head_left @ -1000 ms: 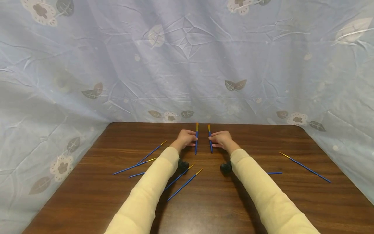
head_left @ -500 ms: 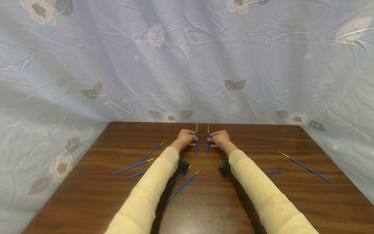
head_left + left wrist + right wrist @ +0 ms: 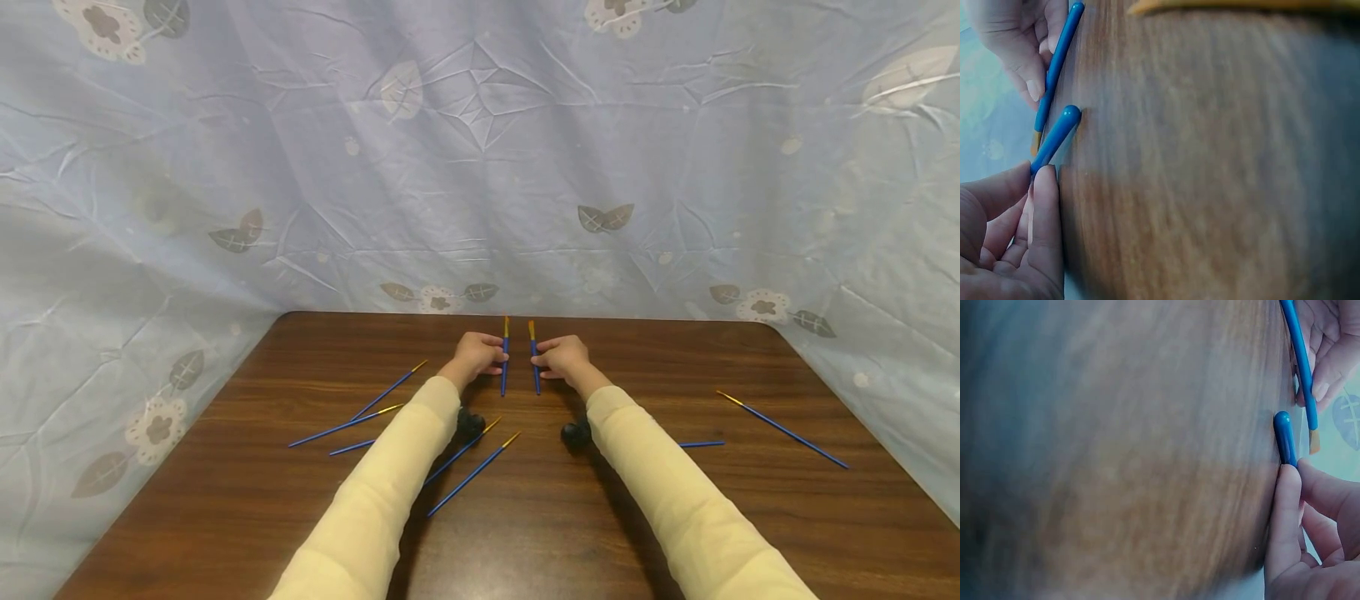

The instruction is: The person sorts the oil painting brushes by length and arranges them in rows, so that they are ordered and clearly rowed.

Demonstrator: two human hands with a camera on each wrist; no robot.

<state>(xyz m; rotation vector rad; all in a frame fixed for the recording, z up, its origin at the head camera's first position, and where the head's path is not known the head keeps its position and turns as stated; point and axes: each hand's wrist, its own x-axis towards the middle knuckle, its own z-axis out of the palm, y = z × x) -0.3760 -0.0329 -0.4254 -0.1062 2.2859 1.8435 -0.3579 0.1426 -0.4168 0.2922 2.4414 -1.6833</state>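
Near the table's far edge, my left hand (image 3: pixel 478 356) pinches a blue paintbrush (image 3: pixel 505 367) between thumb and fingers, its yellow bristles pointing away from me. Just to its right, my right hand (image 3: pixel 564 358) pinches another blue paintbrush (image 3: pixel 536 371), bristles also pointing away and leaning slightly left. A narrow gap separates the two brushes in the head view. The left wrist view shows the rounded blue handle end of the left paintbrush (image 3: pixel 1057 139) sticking out past the fingertips. From the right wrist, the handle end of the right paintbrush (image 3: pixel 1284 437) shows above my fingers.
Several more blue brushes lie at the left, among them a paintbrush (image 3: pixel 474 474) near the middle and a paintbrush (image 3: pixel 345 426) partly crossing another. On the right lies a paintbrush (image 3: pixel 783 429); a blue handle (image 3: pixel 702 443) sticks out beside the right sleeve (image 3: pixel 675 492). A patterned curtain (image 3: pixel 480 167) hangs behind the table.
The right hand's paintbrush has shifted slightly left, toward the other one, and its tilt has changed from leaning left to upright and back to leaning left. The left hand has stayed nearly still.
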